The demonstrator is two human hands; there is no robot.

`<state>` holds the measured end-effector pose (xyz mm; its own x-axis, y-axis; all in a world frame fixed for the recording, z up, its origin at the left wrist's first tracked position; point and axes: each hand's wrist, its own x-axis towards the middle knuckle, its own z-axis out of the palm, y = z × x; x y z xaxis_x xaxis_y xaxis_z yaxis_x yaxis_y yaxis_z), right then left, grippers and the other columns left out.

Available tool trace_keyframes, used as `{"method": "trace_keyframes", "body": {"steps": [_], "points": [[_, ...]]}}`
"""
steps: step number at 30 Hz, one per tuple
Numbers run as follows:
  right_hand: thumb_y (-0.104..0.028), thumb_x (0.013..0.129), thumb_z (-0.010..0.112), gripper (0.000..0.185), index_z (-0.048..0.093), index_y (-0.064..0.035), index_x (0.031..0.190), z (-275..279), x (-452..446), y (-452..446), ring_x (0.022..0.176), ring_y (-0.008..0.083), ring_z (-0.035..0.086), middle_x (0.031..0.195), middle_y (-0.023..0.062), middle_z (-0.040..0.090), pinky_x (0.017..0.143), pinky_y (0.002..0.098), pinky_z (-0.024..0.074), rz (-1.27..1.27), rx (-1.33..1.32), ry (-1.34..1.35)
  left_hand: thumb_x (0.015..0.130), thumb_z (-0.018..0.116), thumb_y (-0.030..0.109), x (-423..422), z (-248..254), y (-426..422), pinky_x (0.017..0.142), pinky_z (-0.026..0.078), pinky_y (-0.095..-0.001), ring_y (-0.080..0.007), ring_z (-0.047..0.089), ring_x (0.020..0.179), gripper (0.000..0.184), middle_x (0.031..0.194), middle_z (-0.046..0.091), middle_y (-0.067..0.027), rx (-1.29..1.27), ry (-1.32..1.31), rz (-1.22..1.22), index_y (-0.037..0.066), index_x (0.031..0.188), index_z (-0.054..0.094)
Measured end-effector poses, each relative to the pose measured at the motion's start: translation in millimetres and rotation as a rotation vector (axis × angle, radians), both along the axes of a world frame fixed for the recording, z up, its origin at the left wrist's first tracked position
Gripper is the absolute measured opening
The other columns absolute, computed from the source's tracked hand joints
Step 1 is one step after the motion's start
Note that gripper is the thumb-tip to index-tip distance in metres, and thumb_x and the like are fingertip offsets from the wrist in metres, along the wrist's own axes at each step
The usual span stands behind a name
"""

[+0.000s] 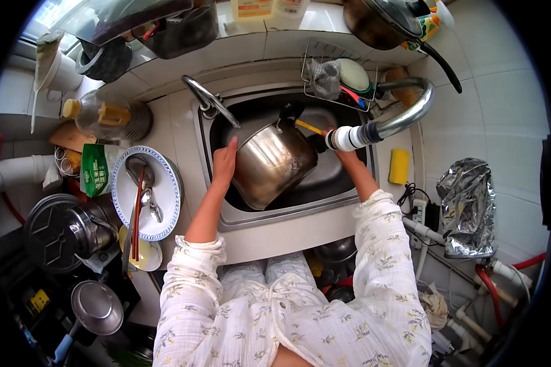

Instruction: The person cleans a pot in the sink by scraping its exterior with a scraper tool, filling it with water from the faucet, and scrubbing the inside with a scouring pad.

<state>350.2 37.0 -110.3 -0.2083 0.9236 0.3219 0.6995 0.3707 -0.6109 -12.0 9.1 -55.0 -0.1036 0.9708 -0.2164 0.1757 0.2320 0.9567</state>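
A steel pot (272, 165) lies tilted in the sink (333, 183), its scuffed outside facing me. My left hand (224, 162) grips its left side, thumb up by the rim and the other fingers out of sight. At the pot's far rim is a black handle (292, 111). My right hand (347, 158) sits right of the pot, partly covered by the white spout head (349, 138). A thin yellow stick (308, 127) runs from the fingers of that hand to the pot's rim. The pot's inside is hidden.
A second, slim tap (211, 101) arches over the sink's left corner. A wire rack (309, 67) hangs behind. Right of the sink lies a yellow sponge (399, 166). At left, a blue-rimmed bowl (121, 205) holds spoons and chopsticks. A lidded pan (379, 24) juts from the shelf.
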Motion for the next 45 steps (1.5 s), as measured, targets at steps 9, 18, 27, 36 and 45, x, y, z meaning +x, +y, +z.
{"method": "trace_keyframes", "body": {"steps": [9,18,27,36,45], "points": [[-0.017,0.085,0.062,0.013,0.06,-0.0062,0.092,3.9,-2.6,4.5,0.07,0.0247,0.051,0.08,0.0072,0.058,0.07,0.0351,0.044,0.056,-0.242,0.116,0.094,0.05,0.04,-6.0,3.0,-5.1,0.045,0.023,-0.0311,-0.0087,0.025,0.054,0.058,0.053,0.029,0.0023,-0.05,-0.004,0.025,0.0,0.055,0.034],[-0.01,0.081,0.059,0.015,0.059,-0.0035,0.094,10.6,-30.2,-30.1,0.073,0.0171,0.056,0.076,0.0028,0.056,0.065,0.033,0.0458,-0.326,-0.468,0.416,0.095,0.046,0.044,-14.2,18.5,-19.7,0.047,0.026,-0.0313,-0.008,0.03,0.053,0.06,0.051,0.034,0.0019,-0.11,-0.012,0.098,0.001,0.052,0.04],[-0.023,0.084,0.062,0.018,0.063,-0.0058,0.089,84.6,-102.1,-29.6,0.067,0.0296,0.058,0.07,0.0126,0.059,0.06,0.0371,0.0445,-0.27,-0.147,0.108,0.097,0.041,0.042,-27.4,30.9,-49.3,0.056,0.034,-0.0249,-0.0065,0.038,0.06,0.053,0.062,0.049,0.0033,-0.091,-0.069,0.005,0.0,0.067,0.057],[-0.022,0.084,0.06,0.015,0.063,-0.0085,0.088,94.3,-108.7,-30.6,0.07,0.0344,0.058,0.073,0.0135,0.06,0.059,0.0433,0.0444,-0.29,-0.18,-0.036,0.083,0.06,0.044,33.2,91.3,28.2,0.07,0.046,-0.0348,-0.0267,0.063,0.081,0.045,0.086,0.066,-0.0162,0.004,0.464,-0.25,0.0,0.09,0.066],[-0.009,0.087,0.051,0.039,0.048,-0.0055,0.125,168.7,-143.6,-77.3,0.086,0.0369,0.06,0.094,0.0195,0.062,0.072,0.039,0.0471,-0.325,-0.297,0.187,0.08,0.06,0.04,46.2,91.9,20.0,0.059,0.042,-0.0423,-0.0378,0.056,0.066,0.041,0.067,0.058,-0.0202,0.064,0.471,-0.219,0.0,0.075,0.062]]}}
